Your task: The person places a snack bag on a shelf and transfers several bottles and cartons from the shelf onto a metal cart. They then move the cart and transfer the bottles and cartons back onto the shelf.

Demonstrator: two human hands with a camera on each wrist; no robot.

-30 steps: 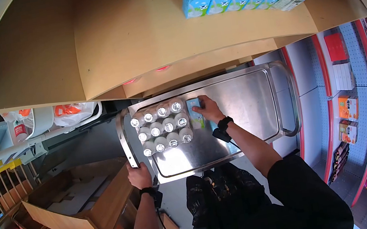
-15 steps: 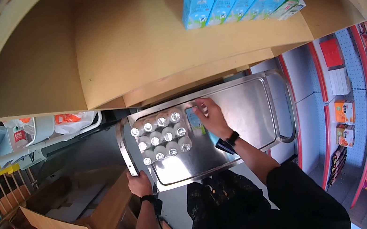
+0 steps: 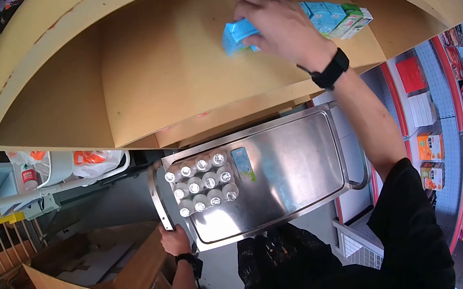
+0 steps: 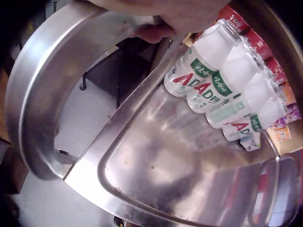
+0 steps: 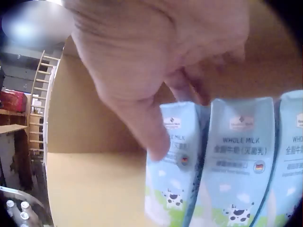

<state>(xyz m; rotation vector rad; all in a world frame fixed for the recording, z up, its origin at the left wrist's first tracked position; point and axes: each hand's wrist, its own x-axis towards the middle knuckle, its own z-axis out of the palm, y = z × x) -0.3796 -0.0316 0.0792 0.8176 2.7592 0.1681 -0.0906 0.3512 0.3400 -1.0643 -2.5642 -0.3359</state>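
My right hand (image 3: 285, 27) is up in the wooden shelf, at the left end of a row of light-blue milk cartons (image 3: 327, 13). It pinches the leftmost milk carton (image 5: 173, 198), thumb across its front and fingers behind the top. Beside that one, another carton (image 5: 235, 175) printed with a cow stands upright. Down at the cart, my left hand (image 3: 174, 240) grips the steel handle (image 3: 158, 200) at the tray's left end. A single blue-and-green carton (image 3: 242, 164) lies on the steel tray (image 3: 288, 166), right of a block of clear-capped white bottles (image 4: 180, 80).
The wooden shelf (image 3: 174, 81) overhangs the cart's far side. A green-and-white carton (image 3: 354, 21) ends the milk row. Boxes and packets line a pegboard rack (image 3: 437, 90) at the right. An open wooden box (image 3: 79, 287) stands at lower left, with plastic bags (image 3: 90, 158) above it.
My right hand has left the carton lying on the tray and risen to the shelf, where it now holds the leftmost milk carton. The left hand stays on the cart handle.
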